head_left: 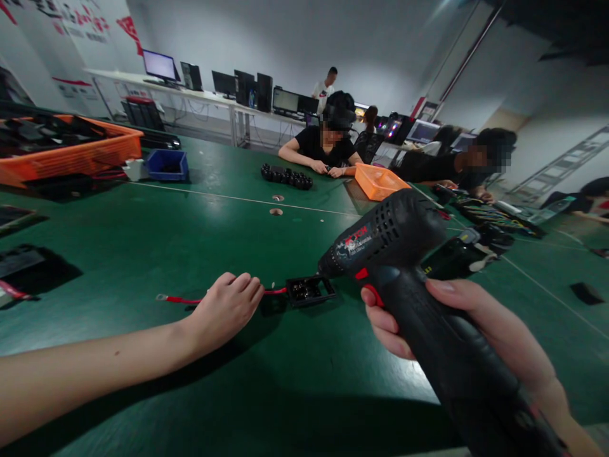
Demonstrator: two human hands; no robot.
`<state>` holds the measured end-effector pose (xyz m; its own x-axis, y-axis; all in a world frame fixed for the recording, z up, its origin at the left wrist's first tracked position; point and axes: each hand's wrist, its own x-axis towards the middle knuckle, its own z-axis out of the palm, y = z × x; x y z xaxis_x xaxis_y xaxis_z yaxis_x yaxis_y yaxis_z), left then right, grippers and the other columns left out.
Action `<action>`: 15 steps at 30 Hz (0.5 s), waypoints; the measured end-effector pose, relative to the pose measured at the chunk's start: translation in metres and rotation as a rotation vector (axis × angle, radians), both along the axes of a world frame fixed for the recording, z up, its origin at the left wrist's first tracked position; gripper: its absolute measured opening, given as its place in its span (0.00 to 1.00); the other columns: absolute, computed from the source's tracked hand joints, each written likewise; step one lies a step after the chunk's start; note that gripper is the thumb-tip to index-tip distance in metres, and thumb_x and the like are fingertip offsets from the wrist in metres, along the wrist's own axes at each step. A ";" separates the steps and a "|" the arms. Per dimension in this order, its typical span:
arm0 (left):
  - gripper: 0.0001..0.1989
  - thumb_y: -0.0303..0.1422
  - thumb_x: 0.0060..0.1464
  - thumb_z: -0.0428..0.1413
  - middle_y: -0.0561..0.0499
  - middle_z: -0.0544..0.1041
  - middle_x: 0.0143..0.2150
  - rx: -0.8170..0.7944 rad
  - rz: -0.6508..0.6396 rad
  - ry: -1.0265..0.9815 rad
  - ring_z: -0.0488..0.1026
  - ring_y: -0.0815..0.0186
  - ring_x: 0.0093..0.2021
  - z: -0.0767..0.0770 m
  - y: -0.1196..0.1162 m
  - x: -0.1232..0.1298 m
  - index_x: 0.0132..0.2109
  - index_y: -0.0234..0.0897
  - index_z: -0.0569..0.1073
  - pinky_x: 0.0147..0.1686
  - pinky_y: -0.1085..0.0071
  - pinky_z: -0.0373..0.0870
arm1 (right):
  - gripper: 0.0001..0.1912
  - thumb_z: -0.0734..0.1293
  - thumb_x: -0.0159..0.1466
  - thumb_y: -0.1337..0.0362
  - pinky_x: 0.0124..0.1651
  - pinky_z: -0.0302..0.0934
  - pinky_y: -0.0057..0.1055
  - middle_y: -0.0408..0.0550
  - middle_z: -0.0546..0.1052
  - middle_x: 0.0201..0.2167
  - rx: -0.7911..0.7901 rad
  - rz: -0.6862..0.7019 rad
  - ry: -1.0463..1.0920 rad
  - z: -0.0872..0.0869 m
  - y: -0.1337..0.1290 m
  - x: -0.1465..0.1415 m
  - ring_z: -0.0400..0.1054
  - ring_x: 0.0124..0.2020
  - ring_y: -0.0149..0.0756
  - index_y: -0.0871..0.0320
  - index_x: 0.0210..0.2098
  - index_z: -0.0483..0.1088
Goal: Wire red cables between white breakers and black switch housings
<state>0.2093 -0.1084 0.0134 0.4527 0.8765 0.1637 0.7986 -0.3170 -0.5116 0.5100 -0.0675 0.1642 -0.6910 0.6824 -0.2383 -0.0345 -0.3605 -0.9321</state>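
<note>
My right hand (495, 324) grips a black cordless drill (404, 228) by its handle, a finger beside the red trigger. The drill's nose points down and left at a small black rectangular housing (311, 290) on the table; whether the tip touches it I cannot tell. Dark shiny parts sit inside the housing. Out of its left side runs a red cable (183, 299) with a metal ring terminal at the far end. My left hand (228, 308) is closed over the middle of this cable, just left of the housing, its fingers curled downward.
An orange crate (71, 166) of black parts and a blue bin (167, 165) stand at the left. Ahead are a row of black round parts (286, 177) and an orange basket (380, 182). Two people work across the green table (204, 235). Wired bundles lie at right.
</note>
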 end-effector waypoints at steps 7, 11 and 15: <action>0.08 0.24 0.62 0.52 0.45 0.73 0.39 -0.002 -0.010 -0.030 0.67 0.58 0.40 -0.001 -0.001 -0.001 0.46 0.34 0.74 0.34 0.62 0.55 | 0.22 0.65 0.63 0.48 0.31 0.66 0.33 0.51 0.72 0.29 -0.014 0.012 -0.044 -0.004 0.002 -0.010 0.66 0.27 0.34 0.61 0.42 0.73; 0.09 0.24 0.62 0.51 0.44 0.73 0.39 0.006 -0.014 -0.020 0.67 0.58 0.40 -0.002 -0.001 -0.002 0.46 0.34 0.74 0.34 0.62 0.55 | 0.23 0.64 0.63 0.47 0.31 0.67 0.33 0.51 0.72 0.29 -0.003 0.033 -0.074 -0.007 0.001 -0.011 0.67 0.27 0.35 0.61 0.41 0.73; 0.10 0.24 0.62 0.51 0.44 0.73 0.40 0.001 -0.015 -0.016 0.66 0.58 0.40 -0.002 -0.001 -0.002 0.47 0.34 0.74 0.34 0.62 0.55 | 0.21 0.64 0.63 0.49 0.34 0.68 0.35 0.52 0.73 0.31 -0.022 -0.008 -0.074 -0.006 -0.003 -0.013 0.68 0.29 0.36 0.61 0.41 0.74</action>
<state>0.2074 -0.1092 0.0111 0.4627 0.8697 0.1720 0.8022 -0.3281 -0.4988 0.4966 -0.0706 0.1581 -0.6657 0.6816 -0.3037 0.0312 -0.3813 -0.9239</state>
